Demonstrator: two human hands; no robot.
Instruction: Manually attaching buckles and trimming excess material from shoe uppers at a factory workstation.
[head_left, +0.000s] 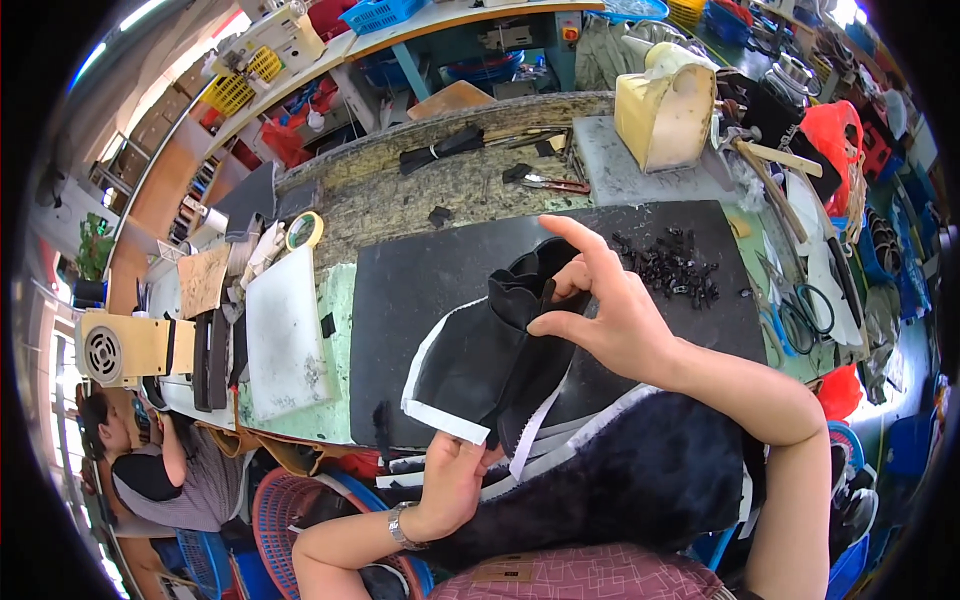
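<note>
Above the black mat I hold a black boot upper, soft-looking, with white strips along its edges and a wavy, folded top. My left hand grips its lower white-edged corner between thumb and fingers. At the top, my right hand has its thumb and bent fingers closed on the wavy edge, while the index finger sticks out. More black pieces with white borders and a furry dark side lie across my lap, below the mat's near edge. A pile of small black hardware pieces sits on the mat, right of my right hand.
Scissors and a hammer lie at the right, and red-handled pliers at the back. A cream machine stands far right. A white board and tape roll are left. Another person sits far left.
</note>
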